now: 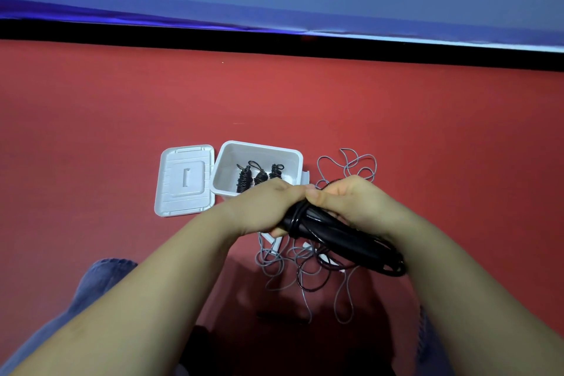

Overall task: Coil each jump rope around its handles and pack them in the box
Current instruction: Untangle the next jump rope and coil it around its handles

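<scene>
Your fingers (pixel 314 197) are wrapped tight around the black handles (pixel 341 233): the left hand (pixel 262 207) is clamped on the top end of the pair, and the right hand (pixel 354 201) is closed over them just beside it, thumb pressing the black cord (pixel 297 218) down where it loops around. So you're mid-coil on this black jump rope, with a few turns already on and a good bit of slack hanging below in a loose loop (pixel 311 279).

My guess for the next move: keep the handles pinned together with the left and feed the slack around with the right, snug enough that the turns don't slide off the end. Then it goes in the white box (pixel 293 156), which sits open on the red floor (pixel 122 119) just past your hands, lid (pixel 183 180) lying beside it. Three wound black bundles (pixel 259 175) are already in there.

Still to do, by the look of it: the grey rope (pixel 348 163) sprawled loose on the floor to the right and under your hands.

Hard to make out: your arms cover the near edge of the box and most of the tangle below, so I can't tell if the grey stuff is one rope or two, or how the white handle bits (pixel 276 241) under your left hand connect.
</scene>
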`<state>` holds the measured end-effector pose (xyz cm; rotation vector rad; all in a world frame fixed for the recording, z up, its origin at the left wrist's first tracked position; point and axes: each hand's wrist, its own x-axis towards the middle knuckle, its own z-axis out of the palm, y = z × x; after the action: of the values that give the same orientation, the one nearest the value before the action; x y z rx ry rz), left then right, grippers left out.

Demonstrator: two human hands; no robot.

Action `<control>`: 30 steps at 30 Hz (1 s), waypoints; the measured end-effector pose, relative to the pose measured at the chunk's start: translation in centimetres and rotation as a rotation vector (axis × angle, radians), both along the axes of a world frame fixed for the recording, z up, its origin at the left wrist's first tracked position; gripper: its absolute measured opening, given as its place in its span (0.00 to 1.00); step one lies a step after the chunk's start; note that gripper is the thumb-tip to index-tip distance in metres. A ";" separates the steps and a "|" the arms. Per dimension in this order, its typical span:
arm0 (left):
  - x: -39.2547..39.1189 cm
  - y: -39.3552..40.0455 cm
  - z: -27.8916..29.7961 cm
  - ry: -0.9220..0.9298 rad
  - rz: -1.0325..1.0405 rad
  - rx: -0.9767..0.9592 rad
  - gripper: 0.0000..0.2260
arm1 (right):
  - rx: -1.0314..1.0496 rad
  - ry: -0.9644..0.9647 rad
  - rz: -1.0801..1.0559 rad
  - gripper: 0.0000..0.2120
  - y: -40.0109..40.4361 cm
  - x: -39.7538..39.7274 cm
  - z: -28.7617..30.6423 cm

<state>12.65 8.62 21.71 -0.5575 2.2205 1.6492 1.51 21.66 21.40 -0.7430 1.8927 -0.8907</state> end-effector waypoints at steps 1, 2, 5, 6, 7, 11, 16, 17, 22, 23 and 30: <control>0.0 0.1 0.3 -0.001 -0.006 0.030 0.25 | 0.010 -0.042 0.006 0.24 0.1 0.0 0.3; -0.1 0.2 0.5 0.001 -0.004 0.061 0.24 | 0.024 -0.047 0.026 0.26 0.2 -0.1 0.5; -0.4 0.3 0.7 0.024 0.044 0.196 0.24 | -0.044 -0.286 -0.092 0.26 0.1 0.1 0.8; -0.6 0.2 0.6 0.031 0.075 0.262 0.23 | -0.098 -0.417 -0.156 0.22 -0.1 0.6 0.9; -0.7 0.2 0.6 0.037 0.109 0.320 0.21 | -0.141 -0.513 -0.194 0.20 -0.2 0.9 0.8; -1.1 0.1 0.2 0.010 0.242 0.450 0.20 | -0.017 -0.189 -0.331 0.16 -0.8 2.1 -1.0; -1.4 -0.3 1.0 -0.008 0.410 0.333 0.19 | -0.008 0.114 -0.415 0.23 -2.3 3.2 -2.0; -1.4 -0.7 0.9 -0.025 0.443 0.217 0.19 | 0.012 0.117 -0.361 0.24 -2.2 3.3 -2.0; -1.5 -1.7 0.3 -0.046 0.501 -0.167 0.21 | -0.031 -0.022 -0.138 0.24 -1.9 4.0 -1.3; -1.4 -1.7 0.4 -0.036 0.515 -0.207 0.21 | -0.032 -0.016 -0.099 0.23 -1.9 4.1 -1.2; -0.7 -2.5 -0.6 -0.014 0.680 -0.476 0.21 | 0.060 -0.041 0.193 0.14 -1.4 6.1 0.6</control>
<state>11.97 6.09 21.11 -1.5814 2.5877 1.3280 7.66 20.28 21.98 -0.8480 1.7701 -0.7201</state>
